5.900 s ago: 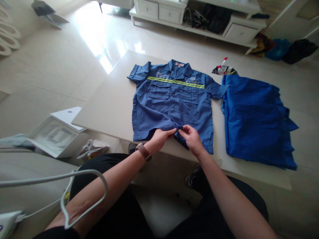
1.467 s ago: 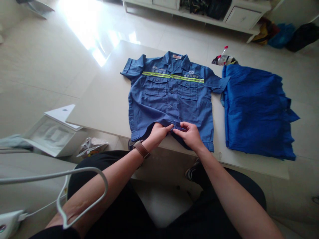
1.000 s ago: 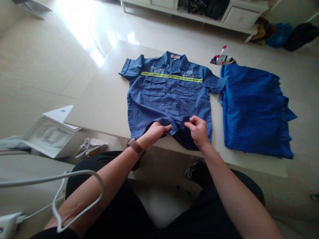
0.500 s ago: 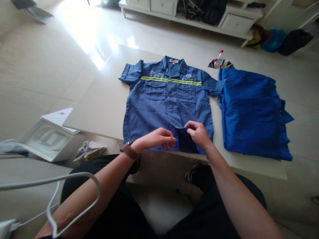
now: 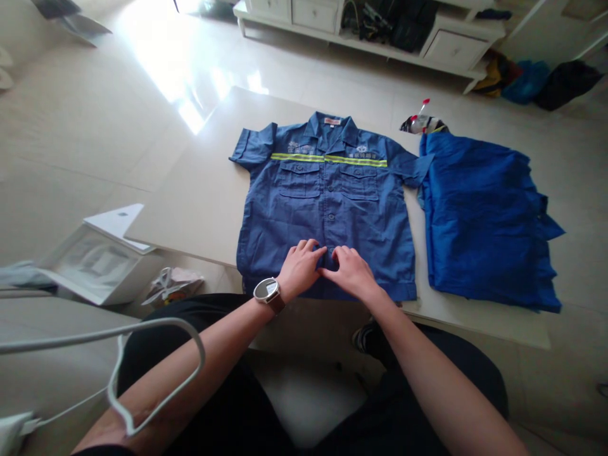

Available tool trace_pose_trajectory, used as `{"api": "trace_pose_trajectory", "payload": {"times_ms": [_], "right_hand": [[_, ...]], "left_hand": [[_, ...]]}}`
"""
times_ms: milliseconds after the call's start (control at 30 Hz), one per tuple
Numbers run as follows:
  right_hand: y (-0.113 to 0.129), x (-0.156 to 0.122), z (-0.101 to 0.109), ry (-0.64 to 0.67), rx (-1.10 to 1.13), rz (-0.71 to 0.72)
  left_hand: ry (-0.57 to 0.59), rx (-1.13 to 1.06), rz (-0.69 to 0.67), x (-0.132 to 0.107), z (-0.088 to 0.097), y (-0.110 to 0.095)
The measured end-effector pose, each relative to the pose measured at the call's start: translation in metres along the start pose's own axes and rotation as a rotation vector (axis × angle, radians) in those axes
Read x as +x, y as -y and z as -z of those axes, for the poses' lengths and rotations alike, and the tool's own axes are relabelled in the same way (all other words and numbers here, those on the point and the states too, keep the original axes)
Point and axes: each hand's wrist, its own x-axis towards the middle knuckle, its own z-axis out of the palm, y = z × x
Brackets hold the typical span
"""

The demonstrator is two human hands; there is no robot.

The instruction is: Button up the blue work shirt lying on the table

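A blue short-sleeved work shirt [image 5: 327, 202] with a yellow reflective stripe lies face up and spread out on a beige table [image 5: 204, 202]. My left hand [image 5: 299, 266], with a brown-strapped watch on its wrist, rests palm down on the shirt's lower front by the button placket. My right hand [image 5: 349, 271] lies flat right beside it, fingertips meeting at the placket. Both hands press on the cloth with fingers stretched out and hold nothing.
A brighter blue garment [image 5: 484, 221] lies spread on the table's right part, with a small spray bottle [image 5: 420, 121] behind it. A white box [image 5: 104, 253] and a bag [image 5: 173, 285] sit on the floor at left. A white hanger [image 5: 156, 367] hangs on my left forearm.
Earlier both hands pinched the shirt's bottom front edges together at the placket. They have let go and now lie flat on the closed lower front, which has been smoothed down.
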Motion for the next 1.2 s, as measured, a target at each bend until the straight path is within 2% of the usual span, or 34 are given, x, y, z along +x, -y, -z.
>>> {"api": "trace_pose_trajectory", "payload": {"times_ms": [200,367,467,667,767,1000,1100,1200], "right_hand": [[0.009,-0.002,-0.010,-0.030,-0.145,-0.083],[0.011,-0.001,-0.009,-0.082,-0.108,-0.095],[0.005,0.004,-0.009,-0.124,0.047,-0.113],[-0.011,0.022,-0.011,-0.120,0.753,-0.138],[-0.010,0.024,-0.004,-0.082,0.961,-0.168],[-0.002,0.015,0.011,0.016,1.155,-0.221],[-0.003,0.015,0.011,0.025,1.121,-0.187],[-0.006,0.015,0.012,-0.023,1.019,-0.130]], "left_hand": [[0.031,0.019,0.019,0.003,0.005,-0.001],[0.011,0.070,0.070,0.002,0.006,-0.002],[0.006,0.069,0.075,0.002,0.005,-0.003],[-0.066,-0.138,0.139,0.009,0.004,-0.009],[-0.125,-0.275,0.136,0.011,0.004,-0.012],[-0.193,-0.499,0.073,0.016,0.004,-0.010],[-0.197,-0.562,0.057,0.018,0.006,-0.009],[-0.224,-0.580,0.064,0.020,0.009,-0.007]]}}
